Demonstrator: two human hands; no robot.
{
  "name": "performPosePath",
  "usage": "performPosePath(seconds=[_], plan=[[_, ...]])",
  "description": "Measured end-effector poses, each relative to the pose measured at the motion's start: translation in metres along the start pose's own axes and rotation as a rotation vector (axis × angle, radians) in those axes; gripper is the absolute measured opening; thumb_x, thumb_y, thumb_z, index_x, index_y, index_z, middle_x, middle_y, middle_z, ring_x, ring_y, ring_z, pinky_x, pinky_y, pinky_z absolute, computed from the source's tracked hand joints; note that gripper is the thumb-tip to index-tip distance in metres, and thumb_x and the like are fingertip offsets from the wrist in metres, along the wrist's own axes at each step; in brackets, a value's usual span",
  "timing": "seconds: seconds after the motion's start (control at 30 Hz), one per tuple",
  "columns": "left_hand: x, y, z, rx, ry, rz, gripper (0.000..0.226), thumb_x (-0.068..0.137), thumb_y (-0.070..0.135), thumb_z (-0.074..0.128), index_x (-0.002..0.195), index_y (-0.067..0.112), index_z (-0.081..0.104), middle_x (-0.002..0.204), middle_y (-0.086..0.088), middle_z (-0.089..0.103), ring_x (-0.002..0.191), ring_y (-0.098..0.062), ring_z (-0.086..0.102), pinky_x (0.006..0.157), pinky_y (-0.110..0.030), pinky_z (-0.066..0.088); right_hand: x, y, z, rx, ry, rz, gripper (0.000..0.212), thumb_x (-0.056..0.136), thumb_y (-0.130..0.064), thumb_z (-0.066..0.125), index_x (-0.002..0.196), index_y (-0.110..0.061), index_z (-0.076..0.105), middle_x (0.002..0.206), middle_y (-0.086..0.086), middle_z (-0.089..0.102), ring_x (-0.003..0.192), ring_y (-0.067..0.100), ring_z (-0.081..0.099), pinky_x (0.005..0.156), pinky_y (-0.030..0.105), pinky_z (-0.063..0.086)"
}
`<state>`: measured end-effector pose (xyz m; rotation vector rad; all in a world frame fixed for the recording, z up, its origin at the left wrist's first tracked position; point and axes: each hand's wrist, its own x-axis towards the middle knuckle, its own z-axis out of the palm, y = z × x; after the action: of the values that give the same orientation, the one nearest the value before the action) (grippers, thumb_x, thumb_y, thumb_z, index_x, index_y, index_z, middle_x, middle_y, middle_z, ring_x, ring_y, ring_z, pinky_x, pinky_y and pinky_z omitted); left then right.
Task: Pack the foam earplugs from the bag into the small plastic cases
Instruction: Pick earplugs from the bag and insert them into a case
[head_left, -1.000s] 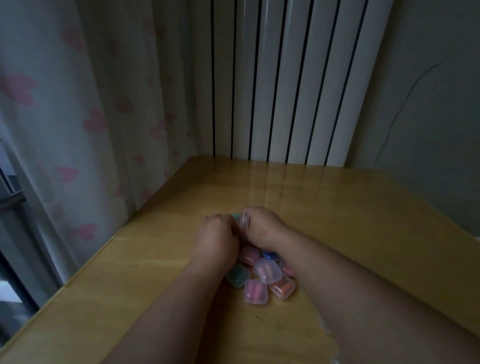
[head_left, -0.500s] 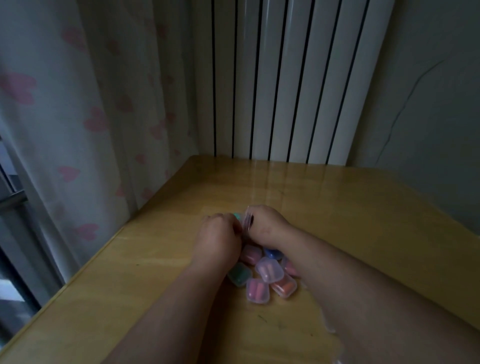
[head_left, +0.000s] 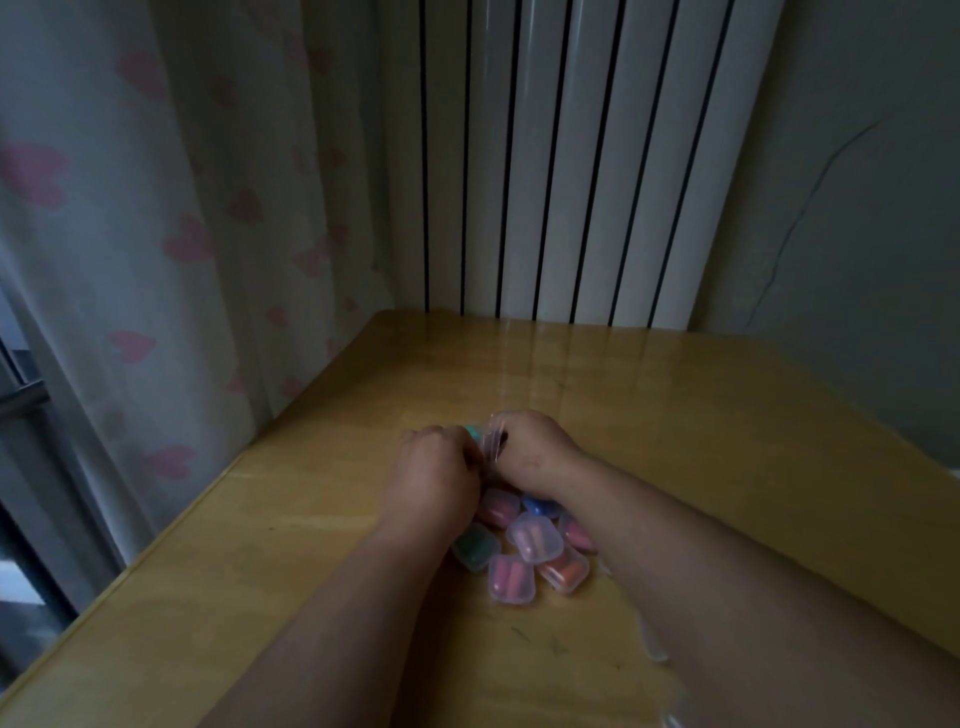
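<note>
Wooden table (head_left: 727, 441): right hand (head_left: 530, 452) grips clear plastic case (head_left: 491, 444) on edge, mid-table. Left hand (head_left: 431, 478) at its 9 o'clock, fingers curled, probably pinching teal earplug (head_left: 471, 430); view dim. Heap of filled cases (head_left: 530, 545) at hands' 6 o'clock.

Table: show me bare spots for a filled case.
Bare: the table before the radiator, the left strip by the curtain, the right side toward the wall. Crowded: the case pile between the forearms, by the clear case the right hand pinches.
</note>
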<state>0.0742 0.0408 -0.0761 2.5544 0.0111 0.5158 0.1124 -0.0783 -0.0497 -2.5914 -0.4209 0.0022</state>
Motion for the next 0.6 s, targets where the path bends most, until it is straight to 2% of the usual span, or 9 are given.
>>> performPosePath(seconds=[0.17, 0.23, 0.3, 0.37, 0.5, 0.6], plan=[[0.0002, 0.0003, -0.0001, -0.007, -0.001, 0.0, 0.019, 0.082, 0.014, 0.056, 0.087, 0.023, 0.072, 0.092, -0.005, 0.07, 0.095, -0.028, 0.06, 0.075, -0.033, 0.047, -0.0029, -0.0002, -0.0011, 0.024, 0.015, 0.003, 0.026, 0.08, -0.006, 0.064, 0.063, -0.026, 0.061, 0.065, -0.012, 0.057, 0.075, 0.011, 0.058, 0.053, 0.014, 0.037], [0.0, 0.0009, -0.0008, -0.003, -0.007, -0.006, 0.02, 0.084, 0.014, 0.055, 0.088, 0.024, 0.073, 0.093, -0.003, 0.07, 0.095, -0.026, 0.059, 0.075, -0.031, 0.045, -0.0029, -0.0002, -0.0022, 0.021, -0.005, -0.005, 0.019, 0.08, -0.005, 0.065, 0.073, -0.021, 0.07, 0.072, -0.011, 0.062, 0.078, 0.012, 0.059, 0.058, 0.017, 0.042], [-0.0002, 0.0015, -0.0014, 0.0, -0.011, -0.013, 0.021, 0.086, 0.014, 0.055, 0.09, 0.024, 0.073, 0.094, -0.002, 0.069, 0.096, -0.025, 0.059, 0.075, -0.031, 0.045, -0.0025, -0.001, -0.0024, 0.003, -0.016, 0.002, 0.014, 0.08, -0.006, 0.066, 0.082, -0.017, 0.073, 0.085, -0.003, 0.07, 0.083, 0.016, 0.064, 0.071, 0.026, 0.052], [-0.0007, 0.0023, -0.0023, 0.002, -0.01, -0.018, 0.021, 0.087, 0.015, 0.054, 0.09, 0.025, 0.073, 0.094, -0.001, 0.069, 0.095, -0.024, 0.059, 0.074, -0.031, 0.045, -0.0019, -0.0007, -0.0011, 0.005, -0.014, 0.018, 0.013, 0.08, -0.008, 0.067, 0.082, -0.018, 0.074, 0.086, 0.001, 0.072, 0.083, 0.019, 0.066, 0.077, 0.034, 0.057], [-0.0015, 0.0035, -0.0034, 0.004, -0.028, -0.028, 0.02, 0.089, 0.016, 0.054, 0.094, 0.024, 0.072, 0.096, -0.001, 0.066, 0.094, -0.022, 0.059, 0.08, -0.036, 0.053, -0.0005, 0.0026, -0.0004, 0.026, -0.041, 0.005, 0.014, 0.078, -0.009, 0.069, 0.077, -0.023, 0.072, 0.084, -0.001, 0.071, 0.082, 0.018, 0.066, 0.076, 0.032, 0.056], [-0.0019, 0.0045, -0.0045, 0.011, -0.021, -0.026, 0.021, 0.088, 0.015, 0.054, 0.095, 0.023, 0.072, 0.098, -0.002, 0.066, 0.096, -0.023, 0.058, 0.081, -0.034, 0.051, -0.0001, 0.0043, 0.0003, 0.008, -0.057, -0.009, 0.017, 0.077, -0.007, 0.069, 0.074, -0.024, 0.071, 0.085, -0.001, 0.071, 0.081, 0.017, 0.065, 0.073, 0.029, 0.054]])
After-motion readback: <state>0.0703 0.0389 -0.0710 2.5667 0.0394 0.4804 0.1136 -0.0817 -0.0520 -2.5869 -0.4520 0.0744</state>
